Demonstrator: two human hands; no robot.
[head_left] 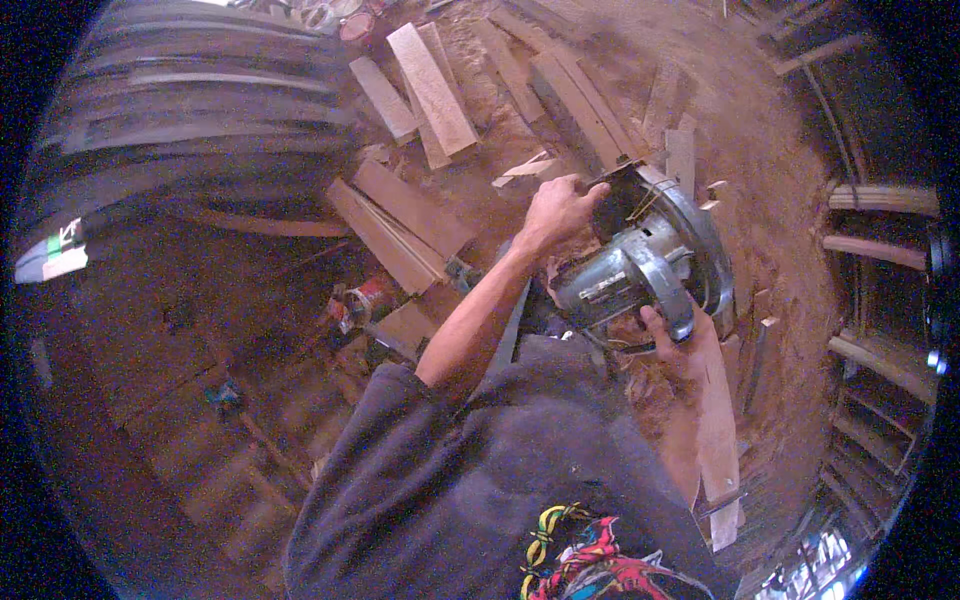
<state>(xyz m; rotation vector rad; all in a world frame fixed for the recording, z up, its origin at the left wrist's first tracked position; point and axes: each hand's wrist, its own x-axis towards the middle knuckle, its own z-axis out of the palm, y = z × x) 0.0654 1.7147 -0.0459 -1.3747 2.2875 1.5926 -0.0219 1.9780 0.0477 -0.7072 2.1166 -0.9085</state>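
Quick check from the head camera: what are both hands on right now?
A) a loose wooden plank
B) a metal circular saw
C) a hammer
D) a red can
B: the left hand grips the top of the grey metal circular saw and the right hand holds it from below.

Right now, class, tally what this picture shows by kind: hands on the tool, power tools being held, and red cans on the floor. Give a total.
Hands on the tool: 2, left hand and right hand
Circular saw: 1
Red can: 1
Total: 4
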